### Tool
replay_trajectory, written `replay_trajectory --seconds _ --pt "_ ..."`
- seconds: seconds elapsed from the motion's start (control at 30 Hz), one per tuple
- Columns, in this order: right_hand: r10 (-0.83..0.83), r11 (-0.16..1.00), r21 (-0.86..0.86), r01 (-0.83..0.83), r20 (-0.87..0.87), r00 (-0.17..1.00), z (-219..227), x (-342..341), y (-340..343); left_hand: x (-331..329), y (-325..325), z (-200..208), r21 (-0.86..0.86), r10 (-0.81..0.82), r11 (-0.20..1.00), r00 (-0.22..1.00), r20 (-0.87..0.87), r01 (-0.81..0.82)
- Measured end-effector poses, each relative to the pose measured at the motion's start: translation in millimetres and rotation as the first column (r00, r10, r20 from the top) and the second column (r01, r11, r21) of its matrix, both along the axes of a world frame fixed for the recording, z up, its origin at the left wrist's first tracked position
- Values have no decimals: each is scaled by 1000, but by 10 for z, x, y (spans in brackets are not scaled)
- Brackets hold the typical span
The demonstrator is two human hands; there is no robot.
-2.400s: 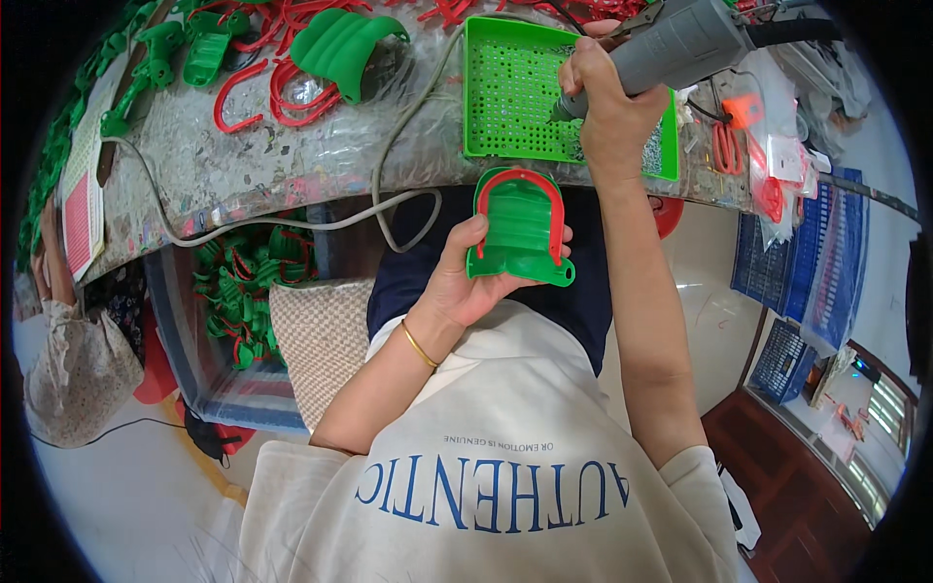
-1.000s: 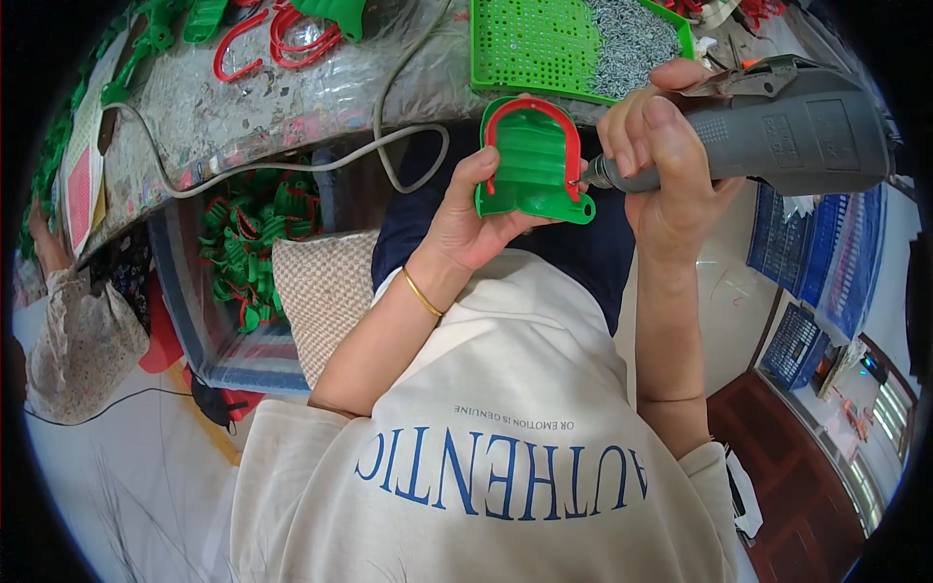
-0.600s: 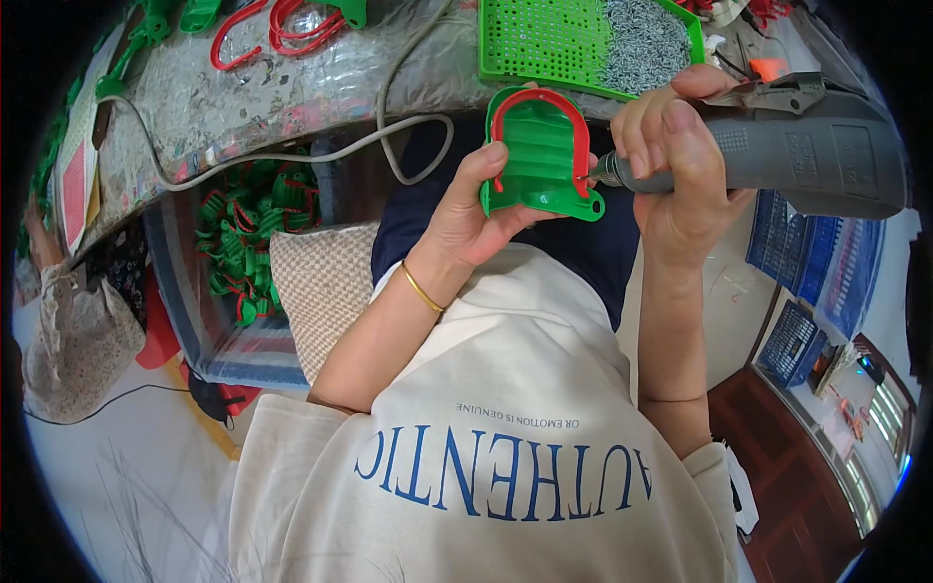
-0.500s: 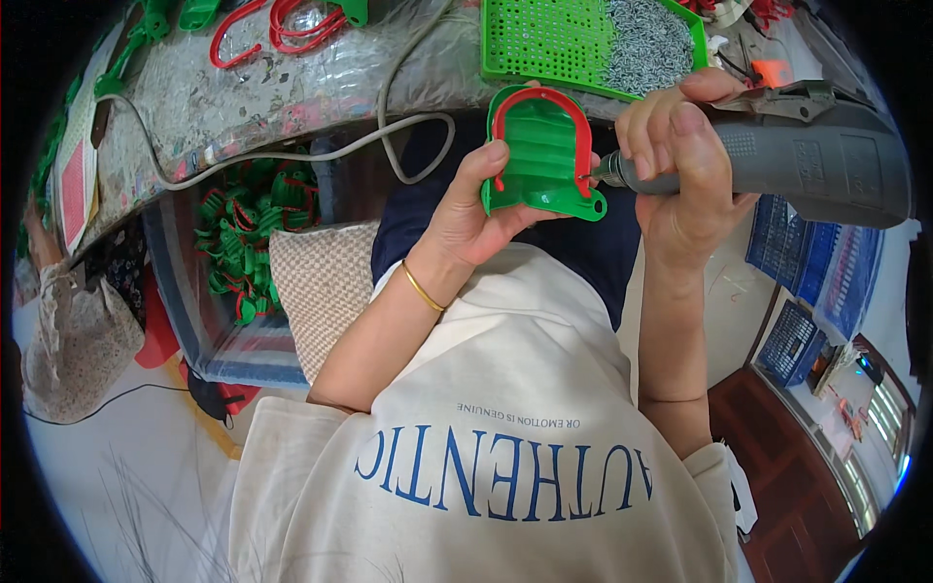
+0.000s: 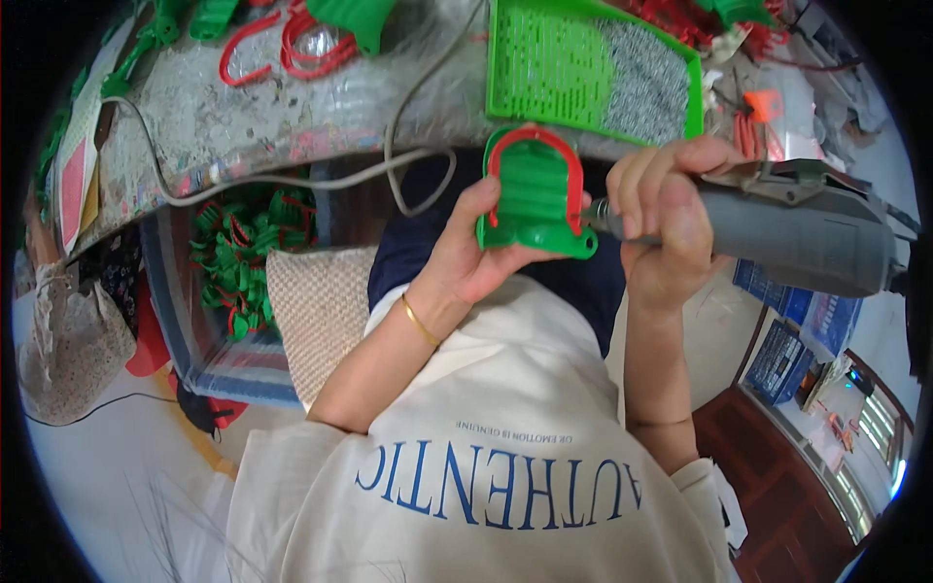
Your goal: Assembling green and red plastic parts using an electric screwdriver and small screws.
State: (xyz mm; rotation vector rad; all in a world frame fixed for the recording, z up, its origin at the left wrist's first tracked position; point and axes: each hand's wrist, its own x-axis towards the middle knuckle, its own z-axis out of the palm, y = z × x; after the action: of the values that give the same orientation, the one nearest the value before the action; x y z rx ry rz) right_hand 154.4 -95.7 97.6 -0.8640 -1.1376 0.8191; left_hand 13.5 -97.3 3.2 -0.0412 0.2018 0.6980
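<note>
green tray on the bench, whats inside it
The green tray holds a heap of small grey metal bits on its right side; the left side shows bare perforated floor. What lies under the heap cannot be seen.

the grey power tool (image 5: 797,228) tip is hidden behind the green part (image 5: 535,194)

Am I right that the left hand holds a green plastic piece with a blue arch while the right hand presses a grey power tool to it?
Not quite: the head view shows a red arch on the green plastic piece. The left hand holds it, and the right hand presses the grey power tool to it.
</note>
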Motion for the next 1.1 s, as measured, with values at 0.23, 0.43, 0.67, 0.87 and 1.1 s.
replay_trajectory --seconds 0.23,0.43,0.67,0.87,1.1 --pt "28 999 23 -23 -245 969 192 249 444 -51 -30 -40 13 -48 999 997 -57 49" --pt "-228 971 -67 228 13 974 -145 305 946 -1 2 -49 43 -63 997 996 -68 66" --pt "-232 970 -61 234 43 972 -430 294 1062 18 32 -124 1 -58 998 998 1 58" --pt "-224 972 -55 227 54 973 -491 279 1063 23 40 -135 -20 -60 998 998 -3 60" --pt "-210 974 -71 213 47 976 -480 252 1057 0 14 -251 -112 -13 993 993 118 27"
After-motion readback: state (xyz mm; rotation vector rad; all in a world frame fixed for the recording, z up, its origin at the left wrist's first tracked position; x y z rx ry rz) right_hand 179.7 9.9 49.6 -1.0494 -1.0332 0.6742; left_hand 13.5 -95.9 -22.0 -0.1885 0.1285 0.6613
